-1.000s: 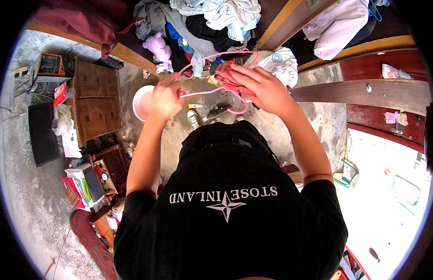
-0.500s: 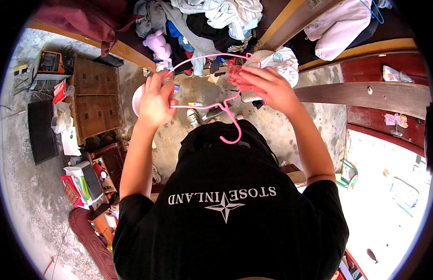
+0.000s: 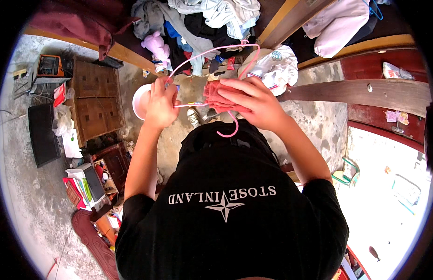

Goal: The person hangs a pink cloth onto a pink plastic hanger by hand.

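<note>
My left hand (image 3: 161, 103) grips one end of a pink wire clothes hanger (image 3: 211, 50), whose frame arcs up over both hands and whose hook (image 3: 229, 128) hangs down toward my chest. My right hand (image 3: 253, 100) is closed on a bunched red cloth (image 3: 215, 96) that sits against the hanger's lower bar. Both hands are held out in front of my black shirt, a few centimetres apart. Part of the cloth is hidden under my right fingers.
A pile of clothes (image 3: 211, 14) and a pink soft toy (image 3: 155, 45) lie ahead on a wooden ledge. A pink bucket (image 3: 141, 100) stands on the concrete floor below my left hand. Wooden crates (image 3: 95, 102) and clutter fill the left; a wooden beam (image 3: 361, 91) runs right.
The hanger has swung up so its frame now arcs above my hands and the hook points down. My right hand has bunched the red cloth more tightly against it.
</note>
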A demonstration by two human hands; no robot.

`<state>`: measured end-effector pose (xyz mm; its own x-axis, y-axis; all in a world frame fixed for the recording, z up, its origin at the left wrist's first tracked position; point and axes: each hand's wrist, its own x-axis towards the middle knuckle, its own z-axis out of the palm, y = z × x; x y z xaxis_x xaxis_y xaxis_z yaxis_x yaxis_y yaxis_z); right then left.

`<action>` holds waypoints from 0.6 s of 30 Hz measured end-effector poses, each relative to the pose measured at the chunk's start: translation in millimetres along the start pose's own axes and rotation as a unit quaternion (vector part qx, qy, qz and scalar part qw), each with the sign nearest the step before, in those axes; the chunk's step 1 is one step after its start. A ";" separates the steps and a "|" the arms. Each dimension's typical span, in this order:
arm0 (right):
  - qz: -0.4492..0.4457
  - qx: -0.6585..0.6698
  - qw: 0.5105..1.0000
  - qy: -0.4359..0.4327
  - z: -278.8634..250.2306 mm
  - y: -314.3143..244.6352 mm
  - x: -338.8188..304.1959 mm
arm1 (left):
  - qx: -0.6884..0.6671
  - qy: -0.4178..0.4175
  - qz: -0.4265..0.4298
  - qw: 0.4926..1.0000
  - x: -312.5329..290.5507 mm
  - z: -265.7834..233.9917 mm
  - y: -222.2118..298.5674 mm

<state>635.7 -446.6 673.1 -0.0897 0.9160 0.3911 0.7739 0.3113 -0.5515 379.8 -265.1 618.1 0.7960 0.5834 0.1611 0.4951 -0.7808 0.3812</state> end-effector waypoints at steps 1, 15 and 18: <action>-0.009 0.005 1.000 0.000 -7.1 3.6 -3.8 | -0.020 0.012 0.013 1.000 -0.3 0.5 -0.8; 0.107 -0.154 0.979 0.079 -7.3 25.5 -18.9 | -0.114 0.070 0.020 0.991 -12.6 -2.7 -10.3; 0.071 -0.134 0.981 0.119 -22.0 11.0 -13.4 | -0.126 0.099 0.003 0.987 -8.4 -9.2 -13.8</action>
<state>659.2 -460.9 678.0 0.1549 0.8507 0.5023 0.9081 0.0777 -0.4116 363.1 -257.2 619.9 0.7023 0.6311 0.3295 0.3684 -0.7182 0.5903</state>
